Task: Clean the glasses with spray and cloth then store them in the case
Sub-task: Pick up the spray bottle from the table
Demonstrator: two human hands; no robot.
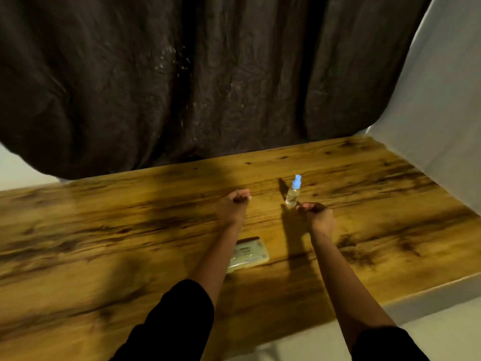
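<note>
**Two curled hands over the table, beside the spray bottle**

A person holds both arms out over a long wooden table (104,230) with a yellow-brown top and dark grain. The left hand (235,203) is a little above the centre of the frame. Its fingers are curled together into the palm, and the blur does not let one tell if they pinch anything. The right hand (316,214) is right of centre, and its fingers are also curled in. There is a dark patch between them, but one cannot tell if it is an object or a shadow.

A small clear plastic spray bottle (293,191) with a light blue cap stands upright on the table, just above the right hand and very near its fingertips. In the lower centre, a flat pale yellow-green rectangular packet (250,252) lies on the table, partly hidden by the left forearm.

Black sleeves (177,321) cover the upper arms at the bottom of the frame. A dark wrinkled curtain (182,74) fills the upper part, and a white cloth (442,100) hangs at the right edge.
</note>
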